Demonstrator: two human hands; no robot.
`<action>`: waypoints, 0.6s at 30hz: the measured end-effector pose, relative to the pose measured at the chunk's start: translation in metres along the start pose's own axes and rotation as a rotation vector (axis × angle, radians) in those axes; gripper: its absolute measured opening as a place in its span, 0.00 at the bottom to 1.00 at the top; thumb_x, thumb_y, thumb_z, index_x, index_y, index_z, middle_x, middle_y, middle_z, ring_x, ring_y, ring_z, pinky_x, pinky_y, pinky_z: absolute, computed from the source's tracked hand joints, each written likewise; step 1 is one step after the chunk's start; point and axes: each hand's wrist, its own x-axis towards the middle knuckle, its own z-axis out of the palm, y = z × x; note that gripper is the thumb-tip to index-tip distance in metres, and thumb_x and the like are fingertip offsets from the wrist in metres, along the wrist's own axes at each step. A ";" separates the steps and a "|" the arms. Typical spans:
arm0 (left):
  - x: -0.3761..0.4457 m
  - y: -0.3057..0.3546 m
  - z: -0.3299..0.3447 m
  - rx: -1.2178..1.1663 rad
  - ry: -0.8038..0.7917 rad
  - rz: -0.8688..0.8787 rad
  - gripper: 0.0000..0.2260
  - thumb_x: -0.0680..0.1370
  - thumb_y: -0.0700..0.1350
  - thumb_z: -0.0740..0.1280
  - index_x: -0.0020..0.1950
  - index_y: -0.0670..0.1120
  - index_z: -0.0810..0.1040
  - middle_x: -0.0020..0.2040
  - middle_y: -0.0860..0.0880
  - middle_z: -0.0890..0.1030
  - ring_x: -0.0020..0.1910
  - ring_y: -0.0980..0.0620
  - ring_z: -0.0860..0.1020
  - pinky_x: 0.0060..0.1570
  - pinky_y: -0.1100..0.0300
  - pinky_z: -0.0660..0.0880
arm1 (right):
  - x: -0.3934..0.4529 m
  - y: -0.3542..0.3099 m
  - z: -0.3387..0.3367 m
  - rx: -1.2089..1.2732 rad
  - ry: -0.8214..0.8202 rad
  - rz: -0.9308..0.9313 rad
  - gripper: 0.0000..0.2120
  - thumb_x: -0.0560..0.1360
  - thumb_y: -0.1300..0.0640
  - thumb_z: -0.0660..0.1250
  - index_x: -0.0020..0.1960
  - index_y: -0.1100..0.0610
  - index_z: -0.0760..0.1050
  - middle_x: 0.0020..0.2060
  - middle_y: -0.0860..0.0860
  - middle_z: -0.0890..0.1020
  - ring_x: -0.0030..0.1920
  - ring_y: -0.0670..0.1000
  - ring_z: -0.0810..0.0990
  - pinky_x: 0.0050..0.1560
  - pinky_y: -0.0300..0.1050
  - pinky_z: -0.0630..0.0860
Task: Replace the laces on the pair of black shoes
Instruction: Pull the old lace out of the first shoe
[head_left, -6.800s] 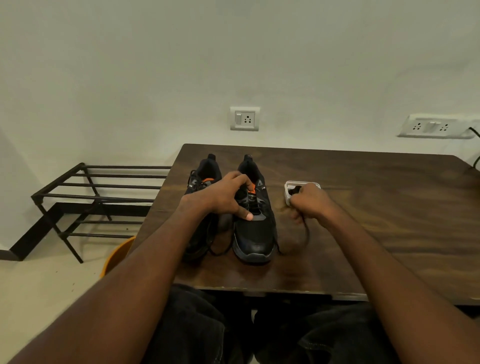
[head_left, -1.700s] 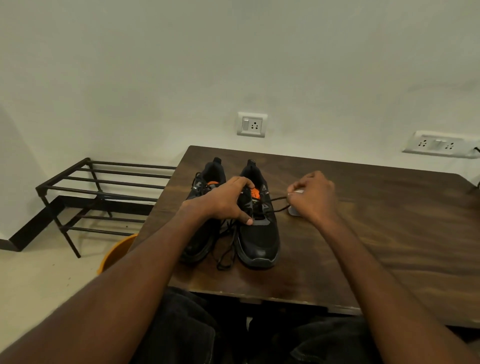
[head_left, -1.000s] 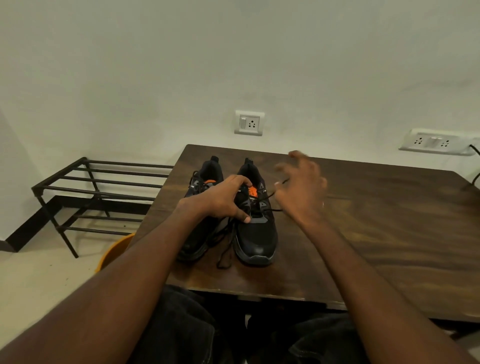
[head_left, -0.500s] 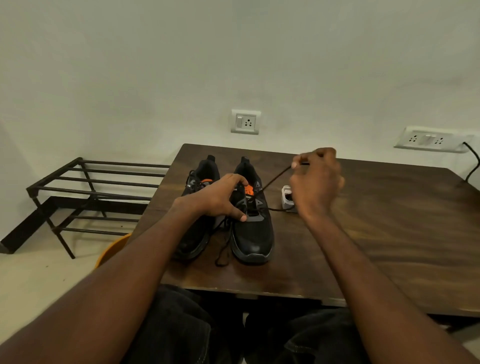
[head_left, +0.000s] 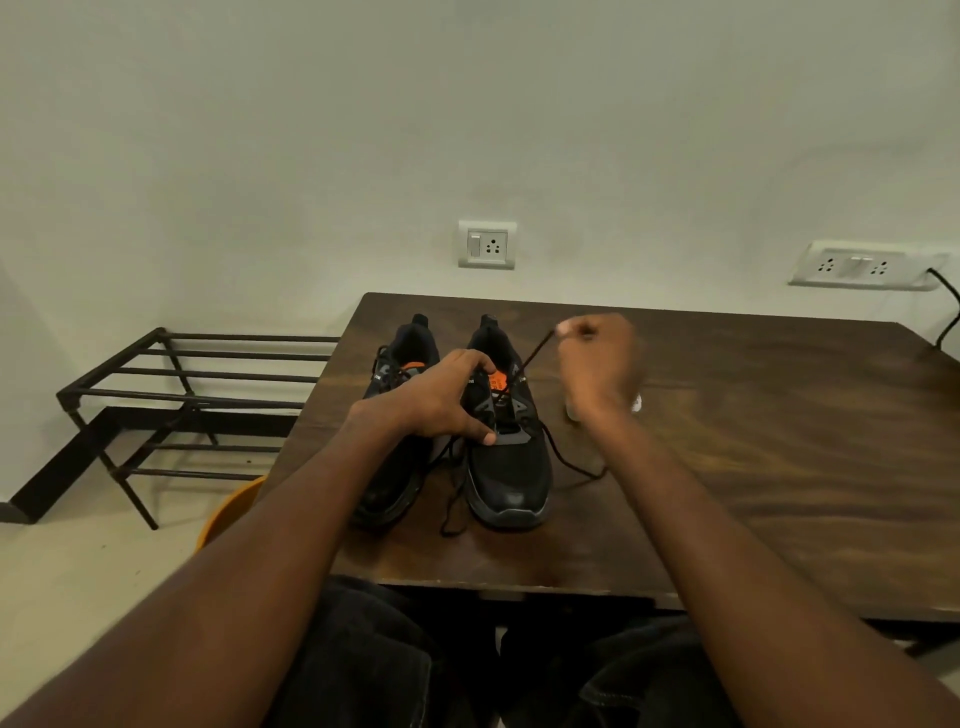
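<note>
While braced by left hand (head_left: 441, 400), curled over tongue of right-hand shoe (head_left: 506, 431) on table (head_left: 753, 441), lace (head_left: 532, 356) runs taut, up and rightward from eyelets to right hand (head_left: 597, 364); pinched at blurred fingertips. Right hand nearer lace end.

Dark wood-grain table (head_left: 779, 441), smooth with a faint sheen. Matt black cloth mesh on right shoe (head_left: 511, 467), thin black cord lace (head_left: 535, 353). Matt black metal rack (head_left: 171, 395). Glossy white plastic socket (head_left: 487, 244).
</note>
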 end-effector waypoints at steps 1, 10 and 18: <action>0.000 0.000 -0.001 0.003 -0.001 -0.001 0.41 0.70 0.47 0.81 0.77 0.53 0.62 0.78 0.50 0.63 0.73 0.46 0.68 0.67 0.53 0.72 | 0.002 0.000 -0.007 0.079 0.023 0.061 0.13 0.78 0.58 0.71 0.38 0.42 0.80 0.41 0.38 0.82 0.47 0.46 0.84 0.50 0.47 0.79; -0.001 -0.001 -0.001 0.000 -0.020 0.001 0.41 0.70 0.48 0.82 0.76 0.56 0.63 0.77 0.51 0.64 0.70 0.47 0.70 0.68 0.48 0.74 | -0.010 0.020 0.011 -0.525 -0.478 -0.386 0.18 0.76 0.49 0.75 0.65 0.40 0.79 0.75 0.48 0.67 0.76 0.56 0.64 0.72 0.65 0.68; 0.002 -0.003 -0.001 0.013 -0.014 0.020 0.40 0.69 0.49 0.82 0.74 0.56 0.64 0.74 0.52 0.65 0.65 0.50 0.71 0.62 0.53 0.75 | -0.009 0.035 0.032 -0.248 -0.526 -0.176 0.03 0.73 0.52 0.77 0.42 0.45 0.85 0.42 0.44 0.86 0.46 0.47 0.84 0.51 0.55 0.83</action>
